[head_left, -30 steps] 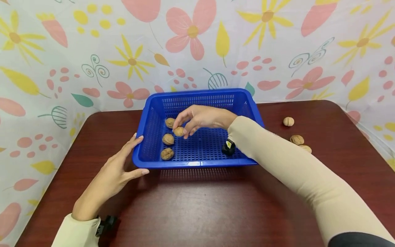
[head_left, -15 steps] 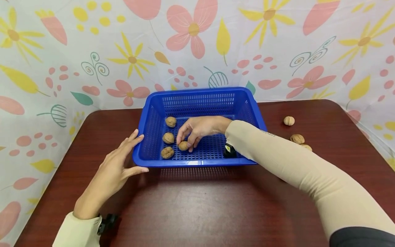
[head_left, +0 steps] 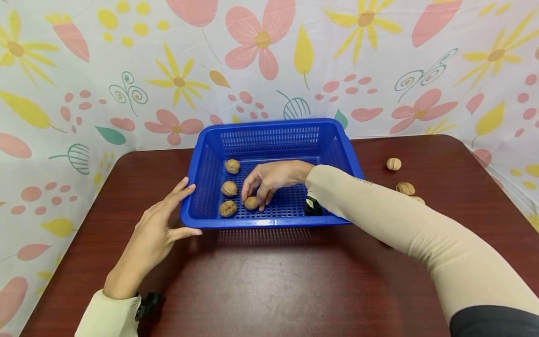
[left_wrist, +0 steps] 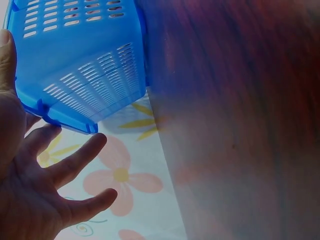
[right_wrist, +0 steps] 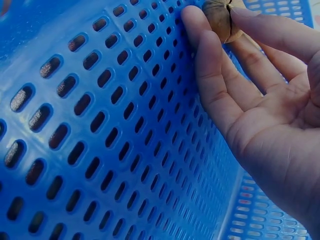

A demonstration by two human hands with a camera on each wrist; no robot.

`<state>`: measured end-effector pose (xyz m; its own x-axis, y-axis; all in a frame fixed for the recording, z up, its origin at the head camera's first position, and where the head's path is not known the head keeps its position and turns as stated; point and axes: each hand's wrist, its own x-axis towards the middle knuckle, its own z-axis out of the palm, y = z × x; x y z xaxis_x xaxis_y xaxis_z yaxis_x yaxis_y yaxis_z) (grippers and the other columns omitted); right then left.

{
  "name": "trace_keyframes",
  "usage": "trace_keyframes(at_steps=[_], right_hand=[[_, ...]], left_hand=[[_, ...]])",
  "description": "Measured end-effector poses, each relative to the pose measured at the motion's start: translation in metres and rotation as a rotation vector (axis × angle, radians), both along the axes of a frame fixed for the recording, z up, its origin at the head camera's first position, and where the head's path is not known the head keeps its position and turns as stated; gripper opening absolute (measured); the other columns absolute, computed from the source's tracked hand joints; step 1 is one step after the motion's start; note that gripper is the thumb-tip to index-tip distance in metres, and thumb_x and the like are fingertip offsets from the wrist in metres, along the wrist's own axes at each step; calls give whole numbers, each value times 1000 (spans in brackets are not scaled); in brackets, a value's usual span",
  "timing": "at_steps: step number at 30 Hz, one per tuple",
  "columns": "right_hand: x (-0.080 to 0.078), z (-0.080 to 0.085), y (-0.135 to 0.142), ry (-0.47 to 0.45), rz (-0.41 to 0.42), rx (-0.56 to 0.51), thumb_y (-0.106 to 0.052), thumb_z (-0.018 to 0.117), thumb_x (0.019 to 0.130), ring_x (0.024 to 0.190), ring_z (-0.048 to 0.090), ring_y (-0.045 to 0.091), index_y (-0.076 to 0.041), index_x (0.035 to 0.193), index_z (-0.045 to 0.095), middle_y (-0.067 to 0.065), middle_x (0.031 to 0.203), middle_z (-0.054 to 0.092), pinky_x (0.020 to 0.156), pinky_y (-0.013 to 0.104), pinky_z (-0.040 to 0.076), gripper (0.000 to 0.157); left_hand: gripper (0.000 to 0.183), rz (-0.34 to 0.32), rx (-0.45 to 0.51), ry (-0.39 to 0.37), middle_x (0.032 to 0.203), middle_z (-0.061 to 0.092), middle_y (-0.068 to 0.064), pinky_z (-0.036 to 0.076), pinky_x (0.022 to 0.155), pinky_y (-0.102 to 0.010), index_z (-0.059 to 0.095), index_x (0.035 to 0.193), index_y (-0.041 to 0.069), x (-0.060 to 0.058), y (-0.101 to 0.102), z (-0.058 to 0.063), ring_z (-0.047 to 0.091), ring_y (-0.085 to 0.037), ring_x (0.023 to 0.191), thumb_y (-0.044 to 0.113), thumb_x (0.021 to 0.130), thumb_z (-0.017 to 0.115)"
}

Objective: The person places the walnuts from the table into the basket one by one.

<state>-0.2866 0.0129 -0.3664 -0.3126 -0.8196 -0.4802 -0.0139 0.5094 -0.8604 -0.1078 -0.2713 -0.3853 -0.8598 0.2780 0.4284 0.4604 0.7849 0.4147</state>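
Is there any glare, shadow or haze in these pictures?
Head view: pale glare on the table, a shadow beside the left hand; left wrist view: hazy, that hand dark against the bright cloth; right wrist view: dull light, the walnut cut off by the top edge.

No text can be read. A short line of small dark lettering (head_left: 363, 180) stands along the upper edge of the long beige fabric sleeve (head_left: 387, 220) on the person's right arm, nearer cuff than elbow; its characters are too small to make out. A small white-and-yellow patch (head_left: 310, 203) marks the compact black wrist-worn device (head_left: 314, 210) beside that cuff, likewise illegible.
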Motion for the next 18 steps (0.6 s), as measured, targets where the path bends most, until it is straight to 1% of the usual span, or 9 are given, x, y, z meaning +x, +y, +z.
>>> trace_keyframes(at_steps=[4,8,11,12,14,18], right_hand=[[0,-1,0,-4,1,-1,13,60,92,89,75,26,4,124,69,12,128,71,89,41,62,34],[0,-3,1,-3,0,2,13,60,93,89,75,26,3,123,70,12,128,72,87,40,62,34],[-1,-4,1,-3,-1,1,13,61,93,88,76,25,3,123,70,12,128,72,87,40,62,33],[-1,-4,1,-3,-1,0,12,61,93,88,76,25,3,124,70,12,127,72,87,40,62,33],[-1,-4,1,-2,0,0,12,61,93,88,76,25,3,124,70,12,127,73,87,39,62,33],[-1,-4,1,1,4,1,11,62,94,88,76,25,2,124,71,12,127,73,87,39,62,33]], left_hand=[[92,7,6,-17,167,41,-7,51,101,-64,50,156,15,0,0,-1,56,-45,139,24,73,90],[91,6,33,-28,167,42,-7,52,100,-64,51,156,15,1,2,0,54,-46,140,22,74,90],[90,17,65,-47,167,42,-7,52,101,-57,51,155,16,1,3,-1,52,-44,143,19,74,90],[90,21,77,-56,167,42,-7,52,103,-52,52,155,16,0,4,-2,51,-44,144,18,74,90],[90,27,99,-67,167,42,-8,50,105,-46,52,155,16,-1,4,-3,50,-43,145,16,74,90],[90,28,119,-73,167,41,-9,47,106,-45,52,155,16,-2,5,-6,49,-44,146,15,73,89]])
